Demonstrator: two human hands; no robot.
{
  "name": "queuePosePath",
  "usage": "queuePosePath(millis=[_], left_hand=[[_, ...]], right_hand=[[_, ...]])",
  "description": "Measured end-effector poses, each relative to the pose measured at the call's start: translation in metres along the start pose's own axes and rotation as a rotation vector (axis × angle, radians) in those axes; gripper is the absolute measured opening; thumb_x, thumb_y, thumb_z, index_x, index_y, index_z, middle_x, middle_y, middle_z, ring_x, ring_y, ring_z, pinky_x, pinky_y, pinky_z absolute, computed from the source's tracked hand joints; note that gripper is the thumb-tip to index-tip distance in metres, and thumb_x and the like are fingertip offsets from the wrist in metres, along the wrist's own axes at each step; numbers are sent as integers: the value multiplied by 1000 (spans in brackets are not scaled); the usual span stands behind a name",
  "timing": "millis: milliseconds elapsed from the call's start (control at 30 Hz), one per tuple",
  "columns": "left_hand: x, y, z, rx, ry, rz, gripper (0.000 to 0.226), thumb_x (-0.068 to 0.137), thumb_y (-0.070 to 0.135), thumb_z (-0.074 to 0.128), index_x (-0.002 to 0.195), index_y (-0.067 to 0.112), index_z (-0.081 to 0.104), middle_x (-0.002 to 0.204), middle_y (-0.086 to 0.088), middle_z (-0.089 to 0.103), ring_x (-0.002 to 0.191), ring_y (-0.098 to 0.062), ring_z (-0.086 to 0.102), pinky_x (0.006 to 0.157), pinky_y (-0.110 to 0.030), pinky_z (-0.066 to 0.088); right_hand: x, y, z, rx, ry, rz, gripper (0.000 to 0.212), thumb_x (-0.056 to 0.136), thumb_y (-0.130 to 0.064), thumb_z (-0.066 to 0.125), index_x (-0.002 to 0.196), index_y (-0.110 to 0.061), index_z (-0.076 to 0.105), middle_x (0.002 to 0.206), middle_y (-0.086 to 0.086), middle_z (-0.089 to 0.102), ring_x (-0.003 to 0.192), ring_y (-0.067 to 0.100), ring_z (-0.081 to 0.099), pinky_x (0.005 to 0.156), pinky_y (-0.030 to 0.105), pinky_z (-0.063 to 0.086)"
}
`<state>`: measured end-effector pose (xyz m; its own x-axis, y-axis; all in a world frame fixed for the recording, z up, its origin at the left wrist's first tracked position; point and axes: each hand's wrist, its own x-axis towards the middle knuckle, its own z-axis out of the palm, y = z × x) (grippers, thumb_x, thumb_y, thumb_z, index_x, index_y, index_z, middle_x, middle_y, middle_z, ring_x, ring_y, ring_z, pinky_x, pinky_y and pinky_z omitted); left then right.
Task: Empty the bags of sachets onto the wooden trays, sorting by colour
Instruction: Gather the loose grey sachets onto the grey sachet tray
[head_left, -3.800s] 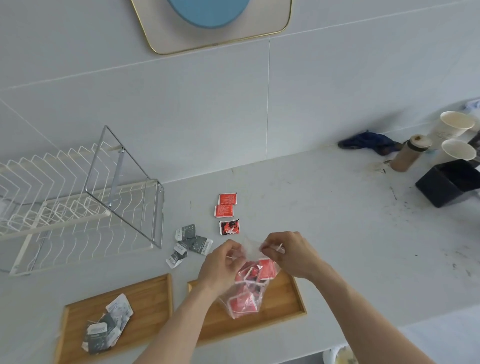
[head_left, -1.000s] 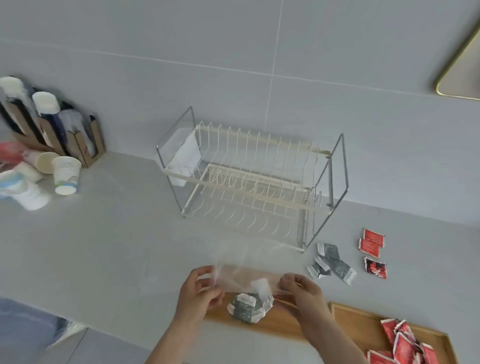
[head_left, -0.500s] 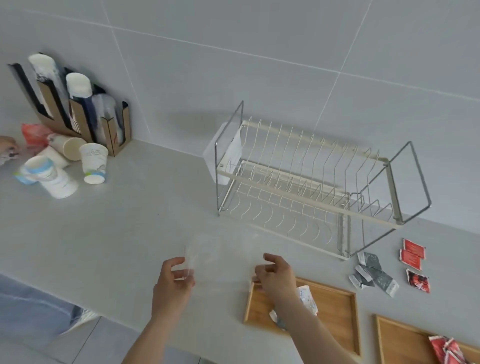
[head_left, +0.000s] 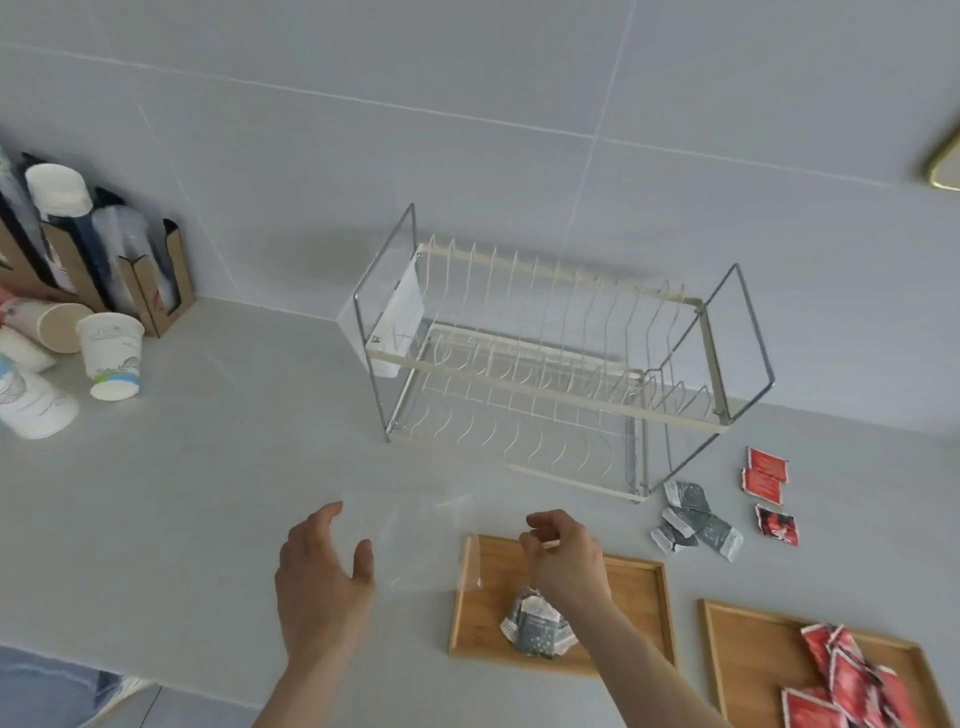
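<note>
An empty clear plastic bag (head_left: 415, 540) lies flat between my hands, its right edge over the left wooden tray (head_left: 634, 597). My left hand (head_left: 322, 571) is beside the bag with fingers spread and holds nothing. My right hand (head_left: 566, 558) hovers over that tray with curled fingers; whether it still pinches the bag is unclear. A heap of grey sachets (head_left: 537, 623) rests on the left tray. Red sachets (head_left: 852, 680) are piled on the right wooden tray (head_left: 748, 649). Loose grey sachets (head_left: 693, 519) and three loose red sachets (head_left: 766, 483) lie on the counter behind the trays.
A white wire dish rack (head_left: 545, 364) stands behind the trays by the wall. Paper cups (head_left: 111, 353) and cardboard cup holders (head_left: 78, 249) crowd the far left. The counter's front edge runs along the lower left, just below my left wrist.
The red sachets went onto the right tray, then the grey ones onto the left tray. In the last half second my left hand let go of the empty bag and opened.
</note>
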<state>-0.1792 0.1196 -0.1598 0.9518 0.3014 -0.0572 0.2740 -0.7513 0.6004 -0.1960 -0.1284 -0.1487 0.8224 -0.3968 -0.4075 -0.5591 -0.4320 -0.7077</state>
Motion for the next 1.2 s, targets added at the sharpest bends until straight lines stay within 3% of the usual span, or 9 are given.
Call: queuePosePath(millis=[167,267,367,533,767,967,1200], left_hand=[[-9,62,34,-56,-112,157,45,89,23,70,132,20,55,127,-4,63,119,-25,58,98,-47,51],[-27,106,65,-82,-173,221,39,91,27,68,128,27,54,125,5,64,118,-17,60,93,-37,52],[-48,147,101,-66,-291,295,30,93,31,65,122,33,55,122,13,66,114,-7,62,88,-26,47],[-78,201,156,-59,-524,345,21,95,34,63,114,35,54,118,15,65,111,-2,61,90,-21,44],[-109,246,226,69,-751,369,47,93,44,58,138,32,49,136,9,55,129,-9,50,106,-29,41],[-117,263,269,238,-656,405,53,98,46,48,148,31,38,147,9,44,136,-17,39,110,-36,38],[-121,266,289,369,-422,428,21,92,40,60,111,32,63,124,11,57,122,-16,49,99,-33,44]], right_hand=[[15,36,-57,29,78,35,10,89,-25,67,97,-30,70,87,-12,70,78,8,65,77,32,55],[25,64,-99,53,116,64,8,88,-23,68,93,-28,71,83,-11,69,77,11,65,74,31,54],[37,93,-142,52,145,104,6,88,-23,69,92,-26,72,81,-7,70,80,19,68,78,33,57],[58,138,-203,20,215,140,7,88,-22,70,93,-24,74,82,-7,70,84,19,67,81,36,57],[94,170,-230,-162,215,105,19,89,-21,69,108,-24,73,103,-3,77,94,24,70,83,33,55],[117,172,-211,-346,174,-46,29,93,-30,65,122,-25,64,121,-3,69,110,24,65,82,37,52],[130,181,-193,-408,149,-79,49,90,-30,72,132,-23,50,120,1,63,113,25,59,79,39,55]])
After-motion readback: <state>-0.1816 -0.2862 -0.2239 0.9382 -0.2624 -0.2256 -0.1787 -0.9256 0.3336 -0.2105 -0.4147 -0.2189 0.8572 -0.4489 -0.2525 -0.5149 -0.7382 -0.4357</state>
